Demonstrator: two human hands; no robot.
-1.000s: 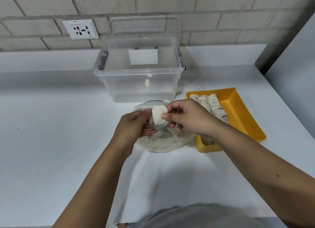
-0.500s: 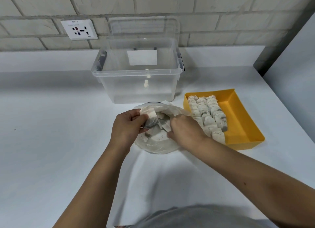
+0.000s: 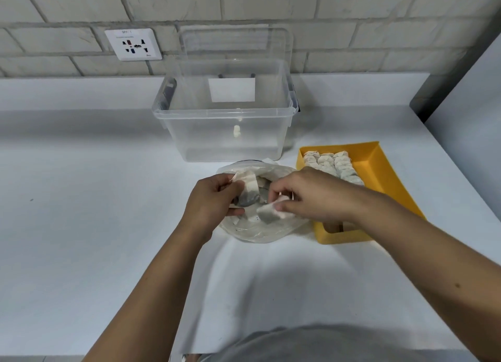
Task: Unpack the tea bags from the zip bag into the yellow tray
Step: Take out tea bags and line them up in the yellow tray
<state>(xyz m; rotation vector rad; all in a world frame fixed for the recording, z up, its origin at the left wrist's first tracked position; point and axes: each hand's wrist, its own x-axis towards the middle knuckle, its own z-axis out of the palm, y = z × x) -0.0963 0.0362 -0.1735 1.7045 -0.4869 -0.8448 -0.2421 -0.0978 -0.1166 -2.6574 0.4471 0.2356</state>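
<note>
A clear zip bag (image 3: 260,230) lies open on the white counter in front of me, with tea bags inside. My left hand (image 3: 210,201) pinches the bag's left edge together with a tea bag (image 3: 249,188). My right hand (image 3: 311,196) holds a white tea bag (image 3: 269,212) between thumb and fingers just above the bag's mouth. To the right stands the yellow tray (image 3: 385,177), with rows of tea bags (image 3: 329,162) along its left side; my right forearm covers its near part.
A clear plastic bin (image 3: 225,112) stands behind the zip bag, its lid leaning on the brick wall. A wall socket (image 3: 133,44) is at upper left. A grey wall (image 3: 466,112) bounds the counter on the right.
The right hand dipped into the zip bag half a second ago and has now come up out of it with a tea bag. The left hand keeps hold of the bag's edge.
</note>
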